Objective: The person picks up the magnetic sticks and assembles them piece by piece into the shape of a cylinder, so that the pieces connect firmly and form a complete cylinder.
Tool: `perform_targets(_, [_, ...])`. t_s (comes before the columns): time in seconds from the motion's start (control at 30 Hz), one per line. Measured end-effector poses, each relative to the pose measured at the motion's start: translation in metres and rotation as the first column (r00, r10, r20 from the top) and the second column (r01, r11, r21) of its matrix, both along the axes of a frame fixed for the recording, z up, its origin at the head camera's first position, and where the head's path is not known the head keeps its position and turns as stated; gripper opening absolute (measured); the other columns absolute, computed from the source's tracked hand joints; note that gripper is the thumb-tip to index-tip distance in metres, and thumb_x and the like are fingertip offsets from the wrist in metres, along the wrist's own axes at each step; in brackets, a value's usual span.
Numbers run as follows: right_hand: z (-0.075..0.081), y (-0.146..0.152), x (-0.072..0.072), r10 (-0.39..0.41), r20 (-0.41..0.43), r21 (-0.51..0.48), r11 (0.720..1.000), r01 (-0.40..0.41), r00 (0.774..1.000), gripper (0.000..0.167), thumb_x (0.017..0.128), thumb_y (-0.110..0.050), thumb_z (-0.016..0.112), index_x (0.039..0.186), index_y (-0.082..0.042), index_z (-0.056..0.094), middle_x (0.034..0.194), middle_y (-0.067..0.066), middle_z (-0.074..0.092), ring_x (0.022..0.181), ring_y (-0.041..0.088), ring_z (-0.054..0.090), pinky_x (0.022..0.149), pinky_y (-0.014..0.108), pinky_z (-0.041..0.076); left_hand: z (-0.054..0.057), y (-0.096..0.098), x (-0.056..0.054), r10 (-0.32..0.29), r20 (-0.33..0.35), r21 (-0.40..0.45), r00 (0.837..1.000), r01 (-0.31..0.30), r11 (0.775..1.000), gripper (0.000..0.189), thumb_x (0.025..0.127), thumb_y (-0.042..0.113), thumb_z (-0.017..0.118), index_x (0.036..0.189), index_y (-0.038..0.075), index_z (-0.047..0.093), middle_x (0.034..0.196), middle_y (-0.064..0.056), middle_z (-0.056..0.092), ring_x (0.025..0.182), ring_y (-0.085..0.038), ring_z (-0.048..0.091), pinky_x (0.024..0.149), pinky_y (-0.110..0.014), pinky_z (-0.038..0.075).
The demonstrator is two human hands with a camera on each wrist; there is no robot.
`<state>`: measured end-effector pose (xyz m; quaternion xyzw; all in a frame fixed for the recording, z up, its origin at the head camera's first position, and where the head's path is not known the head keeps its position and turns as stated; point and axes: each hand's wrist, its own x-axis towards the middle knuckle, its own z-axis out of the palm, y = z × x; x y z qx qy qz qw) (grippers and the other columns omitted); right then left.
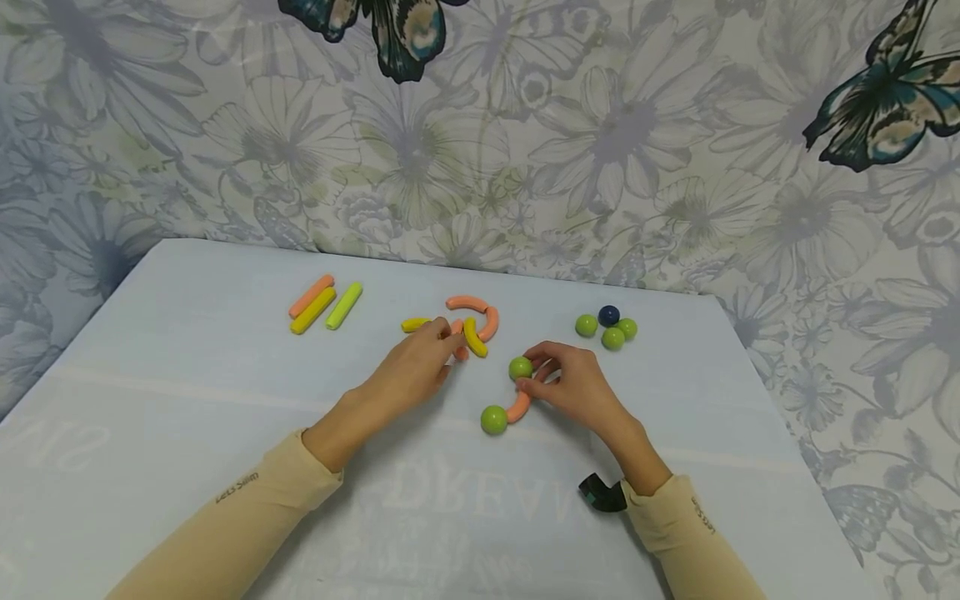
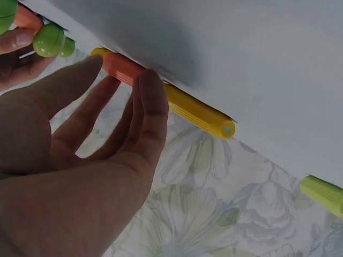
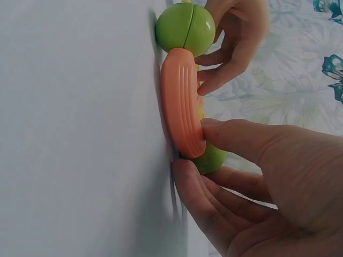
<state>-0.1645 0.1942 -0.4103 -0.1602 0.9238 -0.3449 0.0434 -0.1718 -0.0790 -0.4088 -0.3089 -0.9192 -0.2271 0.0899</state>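
My left hand [image 1: 420, 358] pinches a short orange rod [image 2: 122, 68] between thumb and fingers. A straight-looking yellow rod [image 2: 198, 113] extends from behind those fingers in the left wrist view. My right hand [image 1: 573, 383] holds a curved orange rod [image 3: 182, 104] where it meets a green ball [image 1: 521, 367]. The thumb lies along the rod's end and the fingertips are beside that ball. At the rod's other end sits a second green ball [image 1: 493, 420]. Just beyond the left hand, a curved yellow rod [image 1: 474, 338] and curved orange rods [image 1: 467, 302] form a partial ring.
Back left lie straight rods: an orange one [image 1: 311, 296], a yellow one [image 1: 312, 311] and a lime one [image 1: 344, 306]. Several green balls [image 1: 612, 338] surround a dark blue ball [image 1: 608, 316] at back right. The white table [image 1: 187, 350] meets a flowered wall covering [image 1: 465, 167].
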Motion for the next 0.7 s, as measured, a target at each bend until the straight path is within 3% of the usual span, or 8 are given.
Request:
perform_targets(0.27, [-0.0001,0.0004,0.0,0.0,-0.017,-0.003,1.0,0.0,1.0,0.032,0.091,-0.023,0.085,0.118,-0.012,0.074,0.107,0.003,0.076,0.088,0.015,0.073,0.076,0.034,0.059,-0.0021,0.0023,-0.0011,-0.042,-0.023,0.021,0.999,0.043,0.999,0.01,0.1,-0.004,0.066,0.094,0.004,0.069,0.084,-0.005,0.066,0.079,-0.021,0.063,0.074,-0.034,0.055])
perform_targets(0.53, [-0.0004,-0.0005,-0.0007,0.003,-0.031,-0.002,1.0,-0.003,1.0,0.032,0.091,-0.022,0.084,0.119,-0.01,0.074,0.107,0.004,0.076,0.088,0.015,0.073,0.077,0.035,0.06,0.0015,0.0028,-0.002,-0.116,0.007,0.03,0.993,0.116,0.993,0.017,0.089,-0.005,0.079,0.085,0.007,0.069,0.077,0.0,0.067,0.07,-0.014,0.058,0.069,-0.028,0.053])
perform_targets(0.7, [-0.0017,-0.0016,-0.0003,0.014,-0.039,-0.003,1.0,-0.014,0.999,0.03,0.091,-0.02,0.084,0.117,-0.009,0.074,0.105,0.005,0.077,0.087,0.015,0.073,0.078,0.034,0.061,0.0031,0.0026,-0.0021,-0.22,0.086,0.068,0.972,0.215,0.974,0.015,0.089,-0.003,0.08,0.082,0.009,0.073,0.078,0.003,0.069,0.072,-0.01,0.058,0.071,-0.025,0.053])
